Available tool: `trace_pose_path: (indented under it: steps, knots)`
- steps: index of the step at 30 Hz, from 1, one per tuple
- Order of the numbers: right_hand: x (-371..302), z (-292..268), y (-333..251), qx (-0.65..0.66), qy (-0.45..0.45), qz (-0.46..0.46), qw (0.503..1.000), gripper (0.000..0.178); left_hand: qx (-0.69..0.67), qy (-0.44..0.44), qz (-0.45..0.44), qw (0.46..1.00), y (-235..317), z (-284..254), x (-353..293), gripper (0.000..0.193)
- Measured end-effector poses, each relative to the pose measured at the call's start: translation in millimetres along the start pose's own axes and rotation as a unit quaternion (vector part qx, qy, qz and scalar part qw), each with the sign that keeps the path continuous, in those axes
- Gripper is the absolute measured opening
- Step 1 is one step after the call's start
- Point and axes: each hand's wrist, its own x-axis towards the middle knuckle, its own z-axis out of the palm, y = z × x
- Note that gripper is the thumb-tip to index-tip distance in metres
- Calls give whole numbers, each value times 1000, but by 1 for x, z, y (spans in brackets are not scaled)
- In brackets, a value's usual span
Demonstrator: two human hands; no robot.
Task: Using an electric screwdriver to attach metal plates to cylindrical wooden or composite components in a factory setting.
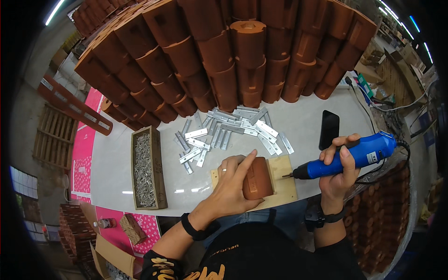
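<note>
My left hand (232,184) is wrapped round a reddish-brown, curved wooden-looking block (259,179), pressing it on a pale plywood board (285,179) at the near edge of the table. A slot or recess shows on the block's surface. In my right hand (339,170) is a blue electric screwdriver (366,153) with a black nose, held level. Its bit points left at the block, just short of it, above the board. Whether a screw sits on the bit is too small to tell. Loose silver metal strips (233,127) with holes lie beyond my left hand.
A tall stack of reddish-brown cylinders (249,51) fills the table's far side. A long wooden box (161,186) of small screws stands at left. A black phone (329,129) lies at right, near the screwdriver's cord (368,114). An open cardboard box (114,254) is at lower left.
</note>
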Motion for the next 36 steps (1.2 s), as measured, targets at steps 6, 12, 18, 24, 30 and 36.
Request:
trace_pose_path:
  steps: [6,12,18,24,30,36]
  knots:
    - [-13,0,7,0,4,27,1000,36,-4,4,6,1000,-6,-1,-6,121]
    - [-27,-4,7,-17,-8,34,999,36,-2,119,-52,991,-50,-27,8,77]
    - [-36,3,-5,-111,-57,112,986,37,295,120,-109,942,-94,-19,45,27]
    - [-40,-6,-18,-226,-78,220,946,25,316,106,-116,936,-96,-16,49,23]
    - [-44,-11,-9,-277,-116,280,912,21,359,86,88,925,-96,-10,101,18]
    - [-56,-20,4,-345,-193,286,873,36,360,97,126,919,-105,-8,109,15]
